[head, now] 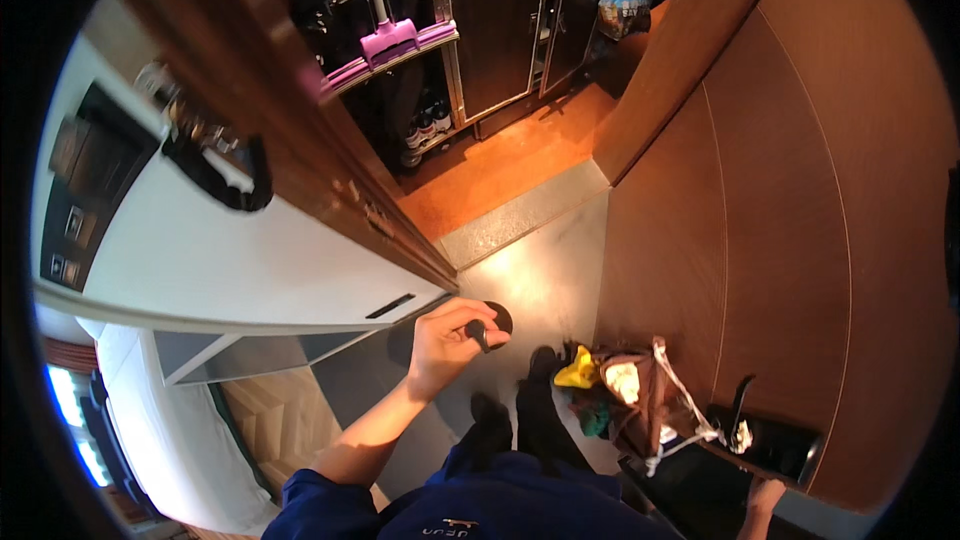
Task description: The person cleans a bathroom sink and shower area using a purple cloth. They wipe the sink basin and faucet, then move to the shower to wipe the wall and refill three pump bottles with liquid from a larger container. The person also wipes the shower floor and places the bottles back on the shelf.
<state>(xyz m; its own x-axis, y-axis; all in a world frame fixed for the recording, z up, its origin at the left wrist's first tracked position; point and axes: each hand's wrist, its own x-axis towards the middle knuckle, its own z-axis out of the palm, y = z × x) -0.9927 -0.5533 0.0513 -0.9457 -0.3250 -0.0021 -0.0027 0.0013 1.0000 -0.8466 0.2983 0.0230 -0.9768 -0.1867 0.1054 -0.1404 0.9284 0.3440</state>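
Observation:
My left hand [450, 341] is in front of me at the centre, its fingers closed around a small dark knob-like piece [477, 331]. Behind the fingers shows a dark round disc [501, 324]; whether it joins the piece is unclear. At the lower right my right hand [766, 496] touches the edge of a brown door beside its black handle plate [787, 446]; its fingers are mostly hidden. A stuffed brown bag [634, 412] with pale straps hangs by the handle, with a yellow cloth or wrapper [577, 369] at its top.
The brown door panel [780, 202] stands along the right. Ahead lie a stone threshold [525, 214] and dark cabinets [495, 37] with a pink squeegee mop [388, 43] before them. A white cabinet [225, 262] and a wooden door frame [322, 135] stand at the left.

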